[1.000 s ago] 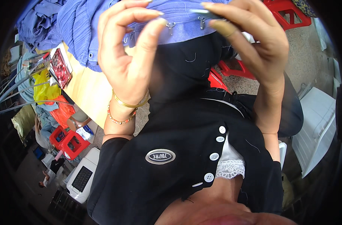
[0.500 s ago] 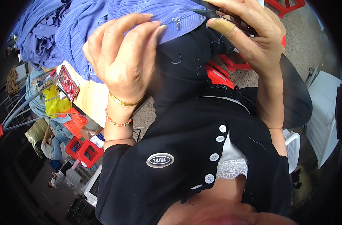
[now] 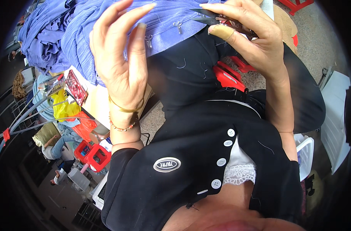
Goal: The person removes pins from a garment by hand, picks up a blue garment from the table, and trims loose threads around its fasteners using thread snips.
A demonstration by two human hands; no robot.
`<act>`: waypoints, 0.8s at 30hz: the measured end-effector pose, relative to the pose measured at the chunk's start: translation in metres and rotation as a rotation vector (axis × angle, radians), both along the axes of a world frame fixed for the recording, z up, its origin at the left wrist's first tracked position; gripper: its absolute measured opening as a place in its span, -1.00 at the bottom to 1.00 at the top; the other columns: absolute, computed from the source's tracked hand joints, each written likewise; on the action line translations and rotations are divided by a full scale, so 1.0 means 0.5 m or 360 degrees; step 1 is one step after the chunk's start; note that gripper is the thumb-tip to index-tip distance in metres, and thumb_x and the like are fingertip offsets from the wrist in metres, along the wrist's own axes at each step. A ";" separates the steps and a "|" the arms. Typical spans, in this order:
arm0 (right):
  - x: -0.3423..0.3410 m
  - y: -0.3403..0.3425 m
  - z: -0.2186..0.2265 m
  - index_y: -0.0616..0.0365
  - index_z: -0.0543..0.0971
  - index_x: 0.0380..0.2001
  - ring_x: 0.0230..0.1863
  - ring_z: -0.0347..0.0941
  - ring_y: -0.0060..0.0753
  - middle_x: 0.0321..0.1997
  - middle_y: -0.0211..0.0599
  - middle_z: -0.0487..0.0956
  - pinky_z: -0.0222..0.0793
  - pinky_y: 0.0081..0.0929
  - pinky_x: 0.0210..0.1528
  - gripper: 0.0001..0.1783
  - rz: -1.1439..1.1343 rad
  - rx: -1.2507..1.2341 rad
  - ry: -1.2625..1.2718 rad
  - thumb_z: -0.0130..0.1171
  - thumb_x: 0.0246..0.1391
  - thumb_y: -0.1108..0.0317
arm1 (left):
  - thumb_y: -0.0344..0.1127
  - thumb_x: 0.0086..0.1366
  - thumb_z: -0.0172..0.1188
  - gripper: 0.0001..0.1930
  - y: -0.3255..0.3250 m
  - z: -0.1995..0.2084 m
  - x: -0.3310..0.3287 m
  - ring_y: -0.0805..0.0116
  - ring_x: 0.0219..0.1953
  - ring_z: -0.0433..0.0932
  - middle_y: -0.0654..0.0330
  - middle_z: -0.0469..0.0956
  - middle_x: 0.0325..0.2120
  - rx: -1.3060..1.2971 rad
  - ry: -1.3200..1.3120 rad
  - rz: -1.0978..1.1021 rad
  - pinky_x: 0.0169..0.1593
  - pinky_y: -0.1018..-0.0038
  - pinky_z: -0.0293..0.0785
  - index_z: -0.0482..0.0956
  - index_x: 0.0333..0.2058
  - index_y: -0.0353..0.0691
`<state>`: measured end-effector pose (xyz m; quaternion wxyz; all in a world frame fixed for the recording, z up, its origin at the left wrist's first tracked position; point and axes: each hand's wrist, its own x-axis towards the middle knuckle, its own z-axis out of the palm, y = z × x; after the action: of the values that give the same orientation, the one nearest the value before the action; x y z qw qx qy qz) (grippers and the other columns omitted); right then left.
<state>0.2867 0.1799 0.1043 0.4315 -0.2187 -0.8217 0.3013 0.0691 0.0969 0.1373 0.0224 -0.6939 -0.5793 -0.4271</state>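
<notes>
Blue-violet ribbed cloth lies bunched over the table and across my lap. Along its smoother edge band sit small silver metal hooks, one metal hook in plain sight and another hook beside my left thumb. Above this cloth my left hand is raised, its fingers spread and nothing held in them. Dark thread snips rest in the grip of my right hand, blades parted and pointing left over the band. Yellowish tape wraps that thumb.
At left stands a pale wooden table with a red patterned packet on it. Yellow and orange plastic bags hang by its side. Red stools stand around, and a white panel is at right. Another person sits far left.
My left hand's fingers have spread apart and lifted from the band, uncovering a second hook. My right hand has shifted slightly left with the snips, whose two blades now show more fully.
</notes>
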 end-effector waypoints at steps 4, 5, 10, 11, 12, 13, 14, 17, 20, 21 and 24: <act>0.000 -0.002 -0.007 0.27 0.62 -0.14 -0.43 0.35 -0.48 -0.45 -0.34 0.49 0.24 -0.57 -0.36 -0.59 0.0047 -0.0029 0.0106 0.40 -0.16 0.49 | -0.48 0.14 0.18 -0.79 0.019 0.033 -0.008 0.21 0.06 0.43 0.15 0.54 -0.02 -0.0214 0.0267 -0.0286 0.17 0.36 0.22 0.66 -0.27 -0.05; -0.001 -0.001 -0.006 0.27 0.62 -0.14 -0.43 0.35 -0.47 -0.45 -0.34 0.49 0.24 -0.57 -0.36 -0.59 0.0053 -0.0030 0.0089 0.40 -0.16 0.49 | -0.52 0.13 0.19 -0.81 0.028 0.038 -0.012 0.17 0.07 0.41 0.04 0.49 -0.01 -0.0250 0.0314 -0.0360 0.18 0.30 0.21 0.64 -0.26 -0.15; -0.010 0.003 -0.011 0.26 0.62 -0.13 -0.41 0.37 -0.45 -0.42 -0.31 0.50 0.28 -0.55 -0.34 -0.59 0.0113 -0.0040 0.0188 0.39 -0.16 0.51 | -0.48 0.07 0.28 -0.80 0.041 0.057 -0.040 0.10 0.03 0.41 -0.02 0.47 -0.03 -0.0278 0.0417 -0.0496 0.12 0.24 0.28 0.66 -0.27 -0.19; -0.011 0.005 -0.011 0.26 0.62 -0.13 -0.41 0.37 -0.44 -0.42 -0.31 0.50 0.28 -0.55 -0.33 -0.59 0.0116 -0.0034 0.0195 0.38 -0.16 0.51 | -0.46 0.07 0.29 -0.82 0.044 0.053 -0.041 0.11 0.01 0.43 0.00 0.49 -0.06 -0.0226 0.0431 -0.0529 0.10 0.24 0.29 0.64 -0.29 -0.20; -0.012 0.006 -0.012 0.25 0.62 -0.13 -0.41 0.37 -0.44 -0.41 -0.31 0.50 0.28 -0.55 -0.33 -0.59 0.0121 -0.0028 0.0203 0.38 -0.16 0.52 | -0.43 0.07 0.30 -0.84 0.048 0.050 -0.043 0.12 -0.02 0.44 0.02 0.51 -0.08 -0.0173 0.0446 -0.0560 0.08 0.25 0.29 0.63 -0.32 -0.21; -0.013 0.009 -0.013 0.25 0.62 -0.12 -0.40 0.38 -0.44 -0.41 -0.31 0.50 0.29 -0.55 -0.32 -0.59 0.0145 -0.0006 0.0221 0.38 -0.15 0.52 | -0.45 0.09 0.27 -0.85 0.046 0.057 -0.044 0.17 0.01 0.45 0.10 0.54 -0.07 -0.0159 0.0699 -0.0502 0.12 0.30 0.26 0.64 -0.31 -0.14; -0.012 0.010 -0.013 0.25 0.62 -0.12 -0.39 0.38 -0.44 -0.40 -0.31 0.50 0.30 -0.54 -0.32 -0.59 0.0154 0.0003 0.0229 0.37 -0.15 0.52 | -0.48 0.11 0.25 -0.83 0.044 0.061 -0.044 0.22 0.04 0.46 0.18 0.57 -0.05 -0.0143 0.0949 -0.0442 0.15 0.35 0.22 0.65 -0.31 -0.08; -0.010 0.014 -0.013 0.24 0.62 -0.11 -0.37 0.40 -0.44 -0.39 -0.31 0.50 0.31 -0.54 -0.31 -0.59 0.0183 -0.0030 0.0130 0.36 -0.13 0.52 | -0.46 0.08 0.29 -0.86 0.040 0.053 -0.034 0.22 0.02 0.48 0.20 0.59 -0.08 -0.0114 0.0913 -0.0392 0.14 0.36 0.23 0.62 -0.34 -0.12; -0.015 0.018 -0.017 0.24 0.61 -0.11 -0.36 0.41 -0.43 -0.38 -0.30 0.50 0.31 -0.54 -0.31 -0.60 0.0246 -0.0056 0.0210 0.35 -0.12 0.51 | -0.45 0.11 0.27 -0.89 0.043 0.046 -0.031 0.21 0.02 0.48 0.19 0.59 -0.08 -0.0097 0.0881 -0.0361 0.14 0.37 0.23 0.59 -0.34 -0.16; -0.018 0.018 -0.015 0.24 0.61 -0.11 -0.36 0.41 -0.43 -0.38 -0.30 0.50 0.32 -0.53 -0.31 -0.60 0.0264 -0.0058 0.0248 0.35 -0.11 0.51 | -0.45 0.11 0.27 -0.89 0.044 0.045 -0.030 0.21 0.02 0.48 0.19 0.59 -0.08 -0.0097 0.0882 -0.0364 0.14 0.37 0.23 0.59 -0.34 -0.16; -0.020 0.016 -0.003 0.24 0.61 -0.12 -0.37 0.41 -0.40 -0.39 -0.29 0.50 0.32 -0.52 -0.32 -0.62 0.0206 -0.0054 0.0047 0.35 -0.10 0.49 | -0.46 0.13 0.26 -0.88 0.049 0.047 -0.023 0.22 0.02 0.48 0.19 0.59 -0.09 -0.0051 0.0868 -0.0374 0.14 0.37 0.23 0.58 -0.33 -0.17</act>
<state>0.2768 0.1878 0.1028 0.4196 -0.1679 -0.8224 0.3456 0.0577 0.1214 0.1606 0.1166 -0.8457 -0.4742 -0.2152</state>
